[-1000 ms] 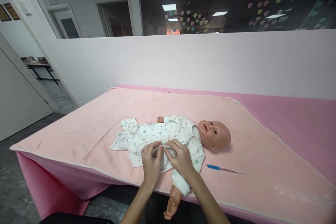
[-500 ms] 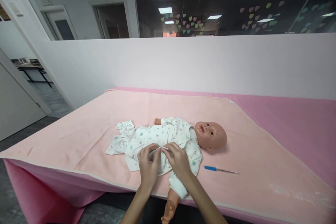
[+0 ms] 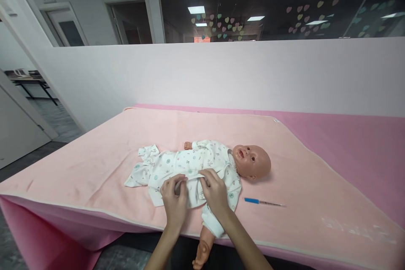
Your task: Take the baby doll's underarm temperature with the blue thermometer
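Observation:
A baby doll (image 3: 253,161) lies on its back with its head to the right, dressed in white patterned baby clothes (image 3: 167,164). One doll arm (image 3: 204,247) hangs over the table's front edge, its cuff pushed up; the other arm lies on the far side. At the doll's middle, my left hand (image 3: 175,198) pinches the edge of the baby shirt. A little to the right, my right hand (image 3: 215,192) pinches the same edge, and a stretch of cloth runs between them. My fingers partly hide the fold they hold.
A thermometer with a blue cap end (image 3: 264,202) lies right of the doll. Underneath spreads a peach blanket (image 3: 316,185) over a pink cover (image 3: 354,139). Behind stands a white half wall (image 3: 221,78) with dark glass above.
My hands have moved slightly apart along the shirt edge, the left going left, so more of the edge shows between them. The view has shifted a little.

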{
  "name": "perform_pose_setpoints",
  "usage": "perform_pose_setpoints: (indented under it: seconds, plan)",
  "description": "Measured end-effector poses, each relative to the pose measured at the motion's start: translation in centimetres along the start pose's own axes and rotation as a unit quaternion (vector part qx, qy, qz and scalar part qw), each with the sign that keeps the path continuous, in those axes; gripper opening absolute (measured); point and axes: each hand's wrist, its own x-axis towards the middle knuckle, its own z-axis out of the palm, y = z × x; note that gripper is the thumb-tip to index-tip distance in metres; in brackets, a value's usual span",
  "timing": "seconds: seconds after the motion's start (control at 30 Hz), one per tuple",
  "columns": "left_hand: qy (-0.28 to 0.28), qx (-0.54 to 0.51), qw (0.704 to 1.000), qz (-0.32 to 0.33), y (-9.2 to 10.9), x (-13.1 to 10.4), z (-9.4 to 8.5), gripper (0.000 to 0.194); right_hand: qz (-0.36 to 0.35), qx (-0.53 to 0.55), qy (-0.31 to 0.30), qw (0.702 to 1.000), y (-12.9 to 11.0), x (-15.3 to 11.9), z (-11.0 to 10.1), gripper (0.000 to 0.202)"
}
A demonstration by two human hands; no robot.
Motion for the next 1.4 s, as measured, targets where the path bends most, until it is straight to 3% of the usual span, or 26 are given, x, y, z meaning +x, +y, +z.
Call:
perform_pose_setpoints:
  seconds: [0.13, 0.3, 0.4, 0.47, 0.53, 0.63, 0.7, 0.87, 0.93, 1.03, 1.1, 1.13, 1.2, 1.3, 1.4]
  plan:
    - [0.014, -0.001, 1.000, -0.005, -0.2, 0.0, -0.2, 0.012, 0.029, -0.023, 0.168, 0.985, 0.1, -0.7, -1.3, 0.022]
    - [0.037, 0.068, 0.993, 0.088, 0.6, 0.2, -0.3, 0.024, 0.032, -0.100, 0.244, 0.964, 1.1, -4.1, -4.9, 0.018]
    - [0.026, 0.072, 0.986, 0.148, 2.1, 1.3, 0.0, 0.033, 0.038, -0.207, 0.208, 0.955, 3.3, -6.6, -8.1, 0.019]
    - [-0.016, 0.038, 0.986, 0.159, 3.4, 2.7, 0.5, 0.029, 0.050, -0.280, 0.161, 0.945, 5.3, -8.0, -10.3, 0.022]
    - [-0.115, -0.011, 0.982, 0.147, 4.6, 4.3, 1.5, 0.022, 0.066, -0.336, 0.115, 0.933, 7.3, -9.0, -12.1, 0.028]
    - [-0.322, -0.054, 0.935, 0.140, 5.7, 6.0, 3.6, 0.016, 0.098, -0.369, 0.057, 0.922, 9.8, -9.9, -13.9, 0.034]
    - [-0.383, -0.037, 0.911, 0.146, 5.7, 6.4, 4.7, 0.016, 0.104, -0.365, 0.023, 0.925, 10.7, -10.2, -14.5, 0.034]
    - [-0.406, -0.017, 0.900, 0.160, 5.1, 6.1, 5.2, 0.021, 0.103, -0.325, -0.009, 0.940, 10.9, -10.5, -15.4, 0.031]
    - [-0.393, -0.034, 0.910, 0.126, 5.0, 6.5, 5.2, 0.026, 0.115, -0.304, -0.018, 0.945, 10.3, -10.4, -15.8, 0.031]
    - [-0.410, -0.056, 0.910, 0.011, 4.9, 8.5, 5.4, 0.035, 0.132, -0.284, -0.019, 0.950, 8.5, -9.5, -16.8, 0.033]
    - [-0.438, -0.042, 0.898, -0.001, 4.9, 10.7, 5.7, 0.036, 0.137, -0.280, -0.002, 0.950, 6.7, -8.0, -17.4, 0.033]
    - [-0.449, 0.002, 0.893, 0.025, 5.0, 11.9, 5.8, 0.034, 0.138, -0.277, 0.008, 0.951, 5.7, -7.0, -17.6, 0.033]
    - [-0.391, 0.149, 0.900, 0.119, 5.5, 13.9, 6.0, 0.031, 0.134, -0.264, 0.025, 0.955, 3.7, -4.5, -17.4, 0.030]
    - [-0.334, 0.234, 0.896, 0.176, 7.0, 15.7, 6.1, 0.029, 0.102, -0.234, 0.050, 0.966, 1.5, 0.1, -15.6, 0.027]
    - [-0.321, 0.274, 0.876, 0.234, 8.9, 15.9, 6.2, 0.028, 0.038, -0.263, -0.026, 0.964, 0.6, 4.4, -12.4, 0.023]
